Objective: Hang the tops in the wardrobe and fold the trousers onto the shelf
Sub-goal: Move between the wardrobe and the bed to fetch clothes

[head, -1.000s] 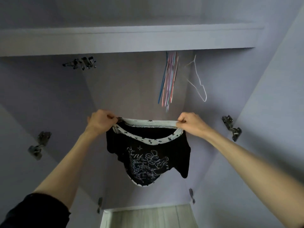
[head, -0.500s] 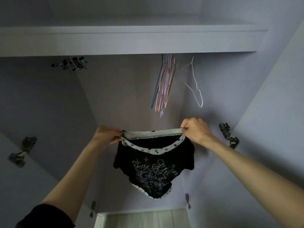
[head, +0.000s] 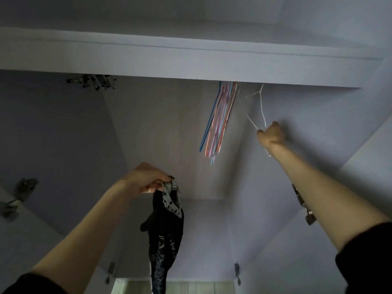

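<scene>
The left hand (head: 146,180) pinches the black top (head: 164,234), which hangs down below it, while the right hand (head: 270,134) seems to grip the white hanger (head: 262,107).

Single head cam, wide-angle. Faces fwd and tilted up into wardrobe interior; shelf (head: 191,58) underside overhead, back wall ahead, floor strip at frame bottom. Close range, arm's reach.

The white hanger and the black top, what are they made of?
The white hanger looks like thin wire, maybe plastic-coated: a skinny bent line, gripped by the right hand. The black top looks like soft matte cloth: it droops limp from the left hand, with star-patterned trim.
</scene>
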Demonstrator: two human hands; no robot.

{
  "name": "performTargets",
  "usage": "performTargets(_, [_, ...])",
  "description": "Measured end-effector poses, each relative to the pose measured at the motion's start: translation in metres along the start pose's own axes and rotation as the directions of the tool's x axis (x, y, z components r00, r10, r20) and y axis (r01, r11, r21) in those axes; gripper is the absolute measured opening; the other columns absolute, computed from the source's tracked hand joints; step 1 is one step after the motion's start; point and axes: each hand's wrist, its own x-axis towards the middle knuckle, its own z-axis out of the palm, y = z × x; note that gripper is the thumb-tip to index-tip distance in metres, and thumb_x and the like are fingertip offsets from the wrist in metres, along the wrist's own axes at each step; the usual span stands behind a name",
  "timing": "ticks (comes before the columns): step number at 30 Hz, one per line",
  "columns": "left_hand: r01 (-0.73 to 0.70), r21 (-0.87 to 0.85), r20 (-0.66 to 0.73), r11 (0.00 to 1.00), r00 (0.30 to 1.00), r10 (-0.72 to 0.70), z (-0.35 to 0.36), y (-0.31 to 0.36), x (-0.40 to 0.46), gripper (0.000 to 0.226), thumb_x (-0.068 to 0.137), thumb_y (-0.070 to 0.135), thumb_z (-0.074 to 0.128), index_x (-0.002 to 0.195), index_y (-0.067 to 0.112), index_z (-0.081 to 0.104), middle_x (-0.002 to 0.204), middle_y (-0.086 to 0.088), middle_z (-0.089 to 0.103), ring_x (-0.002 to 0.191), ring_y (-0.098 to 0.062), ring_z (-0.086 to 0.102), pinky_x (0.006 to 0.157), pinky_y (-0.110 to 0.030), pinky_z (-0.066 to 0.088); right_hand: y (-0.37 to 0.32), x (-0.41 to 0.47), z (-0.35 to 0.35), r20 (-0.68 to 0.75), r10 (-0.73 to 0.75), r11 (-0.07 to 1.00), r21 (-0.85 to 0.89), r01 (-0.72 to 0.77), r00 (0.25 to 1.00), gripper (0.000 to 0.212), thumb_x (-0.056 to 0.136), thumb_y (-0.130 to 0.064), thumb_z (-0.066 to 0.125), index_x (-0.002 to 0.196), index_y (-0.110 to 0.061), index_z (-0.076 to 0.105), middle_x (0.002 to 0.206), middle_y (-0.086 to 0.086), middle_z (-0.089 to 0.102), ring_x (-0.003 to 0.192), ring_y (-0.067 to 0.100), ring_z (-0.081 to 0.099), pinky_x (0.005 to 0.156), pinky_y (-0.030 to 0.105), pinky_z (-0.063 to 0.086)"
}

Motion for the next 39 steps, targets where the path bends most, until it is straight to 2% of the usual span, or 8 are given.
performTargets(3, [-0.016,-0.021,-0.036,1.0,0.999,0.015,-0.012,0.001,-0.001,0.016,0.081,0.003,0.068,0.067,0.007,0.062,0.043,0.002,0.057,0.036,-0.005,0.053,0.04,-0.014,0.039,-0.005,0.018,0.01,0.103,0.143,0.949,0.269,-0.166,0.984,0.017,0.093,-0.005,0.048,0.1,0.007,0.058,0.103,0.025,0.061,0.086,0.027,0.069,0.061,0.032,0.051])
performTargets(5, [-0.032,-0.03,-0.048,0.999,0.998,0.03,-0.018,-0.001,0.001,0.015,0.083,0.002,0.066,0.068,0.004,0.062,0.042,0.001,0.055,0.034,-0.007,0.05,0.039,-0.016,0.035,-0.006,0.026,0.013,0.201,0.197,0.853,0.447,-0.269,0.959,0.028,0.094,-0.001,0.042,0.068,-0.006,0.051,0.067,0.014,0.049,0.041,0.013,0.051,0.033,0.021,0.036])
performTargets(8, [-0.089,-0.015,-0.08,0.996,0.993,0.088,-0.025,-0.007,0.005,0.01,0.084,0.005,0.065,0.076,-0.002,0.063,0.048,-0.003,0.05,0.04,-0.013,0.039,0.041,-0.022,0.028,-0.006,0.031,0.01,0.197,0.225,0.784,0.545,-0.297,0.954,0.029,0.092,-0.006,0.043,0.063,-0.012,0.043,0.057,0.003,0.034,0.022,0.006,0.032,0.026,0.013,0.022])
performTargets(12, [-0.123,0.036,-0.109,0.992,0.986,0.127,-0.025,-0.013,0.012,0.012,0.083,0.012,0.063,0.075,0.006,0.057,0.058,-0.003,0.042,0.052,-0.014,0.032,0.049,-0.026,0.023,0.005,0.018,0.021,-0.017,0.256,0.731,0.657,-0.182,0.966,0.017,0.089,-0.009,0.054,0.1,-0.01,0.067,0.056,0.0,0.043,0.04,0.013,0.04,0.033,0.02,0.03])
performTargets(16, [-0.148,0.04,-0.108,0.988,0.983,0.152,-0.018,-0.015,0.019,0.019,0.083,0.015,0.063,0.067,0.008,0.055,0.055,-0.001,0.04,0.051,-0.014,0.032,0.049,-0.026,0.024,0.023,0.008,0.027,-0.094,0.226,0.703,0.705,-0.096,0.97,0.019,0.091,-0.02,0.057,0.073,-0.015,0.055,0.057,0.001,0.044,0.035,0.008,0.039,0.033,0.019,0.029])
performTargets(23, [-0.154,0.083,-0.041,0.985,0.987,0.158,0.008,-0.019,0.023,0.02,0.084,0.014,0.063,0.065,0.01,0.057,0.043,0.006,0.039,0.045,-0.01,0.031,0.044,-0.022,0.024,0.076,-0.038,0.051,-0.059,0.297,0.763,0.615,-0.199,0.953,0.041,0.091,-0.026,0.058,0.056,-0.014,0.04,0.058,0.006,0.043,0.054,0.022,0.038,0.058,0.035,0.034])
performTargets(34, [-0.103,0.094,0.011,0.99,0.995,0.102,0.026,-0.044,0.02,0.016,0.087,0.01,0.06,0.072,0.013,0.065,0.038,0.009,0.051,0.033,0.001,0.044,0.046,-0.02,0.025,0.107,-0.113,0.061,0.044,0.269,0.302,0.945,-0.127,0.962,0.015,0.092,-0.025,0.06,0.079,-0.02,0.054,0.051,-0.006,0.044,0.047,0.004,0.043,0.051,0.016,0.042])
performTargets(39, [-0.014,0.077,-0.011,0.997,1.0,0.015,0.025,-0.062,0.021,0.013,0.084,0.016,0.062,0.071,0.018,0.063,0.045,0.01,0.054,0.042,-0.001,0.053,0.056,-0.021,0.036,0.125,-0.118,0.07,0.17,0.295,0.46,0.837,-0.295,0.94,0.051,0.097,-0.054,0.031,0.095,-0.016,0.065,0.042,-0.012,0.022,0.035,0.002,0.02,0.038,0.015,0.019])
